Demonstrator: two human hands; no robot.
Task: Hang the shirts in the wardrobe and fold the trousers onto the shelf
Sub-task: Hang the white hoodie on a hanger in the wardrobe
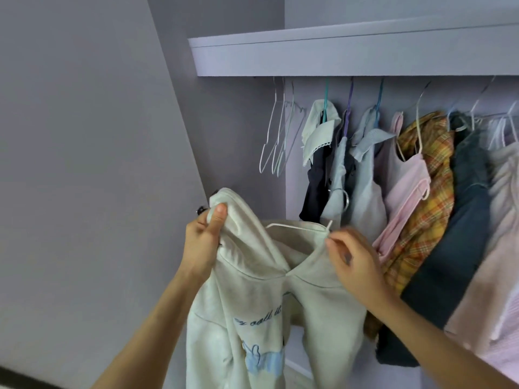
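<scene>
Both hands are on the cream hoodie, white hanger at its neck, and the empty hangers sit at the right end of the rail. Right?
Not quite. In the head view the empty hangers hang at the left end of the rail, not the right. The rest holds: left hand and right hand hold the cream hoodie, with the white hanger at its neck.

Lilac wardrobe shelf (337,56), garments hung beneath it.
Shelf spans upper centre to right edge of frame; its top surface is out of sight. Under it: bare white hangers (276,130) at centre, then hung clothes (393,175) running right (white-collared, grey, pink, yellow plaid, dark blue, pale pink).
</scene>
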